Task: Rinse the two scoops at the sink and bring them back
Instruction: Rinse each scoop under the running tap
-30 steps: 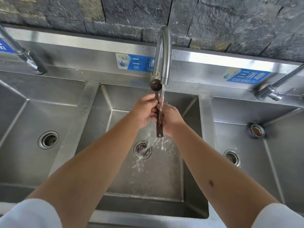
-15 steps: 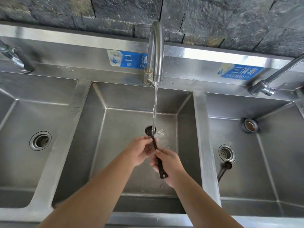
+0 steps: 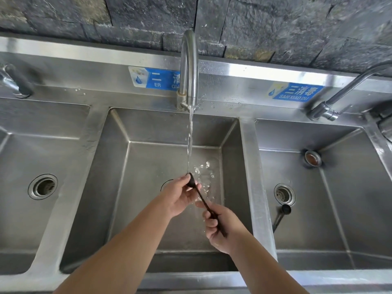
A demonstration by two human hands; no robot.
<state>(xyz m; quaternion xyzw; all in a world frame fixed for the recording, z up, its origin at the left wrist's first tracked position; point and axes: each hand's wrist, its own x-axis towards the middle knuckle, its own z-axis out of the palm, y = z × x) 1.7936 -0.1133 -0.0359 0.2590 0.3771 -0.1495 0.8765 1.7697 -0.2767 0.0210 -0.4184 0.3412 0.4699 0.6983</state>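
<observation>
A dark long-handled scoop (image 3: 201, 197) is held over the middle sink basin (image 3: 118, 187) under the running water from the curved tap (image 3: 188, 66). My right hand (image 3: 220, 228) grips its handle. My left hand (image 3: 180, 196) wraps its fingers around the scoop's bowl, where the stream lands and splashes. A second dark scoop (image 3: 281, 215) lies in the right basin (image 3: 350, 209), leaning against the left wall just below that basin's drain.
The steel sink has three basins, each with a drain; the left basin (image 3: 42, 187) holds nothing. More taps stand at the far left (image 3: 14, 81) and right (image 3: 339, 98). Blue labels are stuck on the backsplash below a dark stone wall.
Both hands and the scoop dropped from right under the spout to low in the basin. The left hand has closed over the scoop's bowl. The view tilted down, revealing the second scoop.
</observation>
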